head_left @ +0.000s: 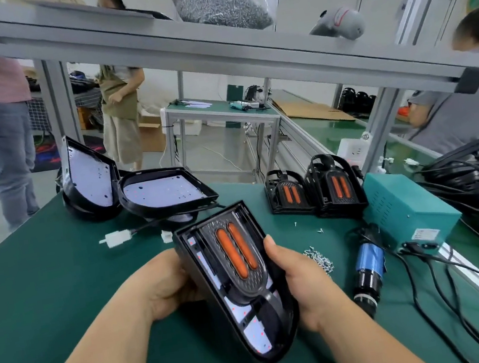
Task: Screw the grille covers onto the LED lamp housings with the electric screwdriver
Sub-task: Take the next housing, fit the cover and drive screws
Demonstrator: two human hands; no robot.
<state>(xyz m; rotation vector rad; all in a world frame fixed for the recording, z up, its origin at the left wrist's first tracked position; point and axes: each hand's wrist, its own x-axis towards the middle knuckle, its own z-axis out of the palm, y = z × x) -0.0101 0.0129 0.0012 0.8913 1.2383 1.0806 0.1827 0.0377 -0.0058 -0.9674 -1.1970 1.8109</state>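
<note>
I hold a black LED lamp housing (264, 333) tilted above the green table, with a grille cover (237, 256) carrying two orange strips seated on it. My left hand (166, 282) grips the housing's left edge and my right hand (302, 277) grips its right edge. The electric screwdriver (368, 271), blue-banded, lies on the table just right of my right hand. A small heap of screws (319, 258) rests between them. Two bare housings (168, 192) with white LED boards sit at the table's far left.
Two finished lamps (314, 192) stand at the far right beside a teal power box (407, 209) with cables. White connectors (116, 238) lie mid-table. A bag of screws (221, 3) sits on the overhead shelf. People stand around the bench.
</note>
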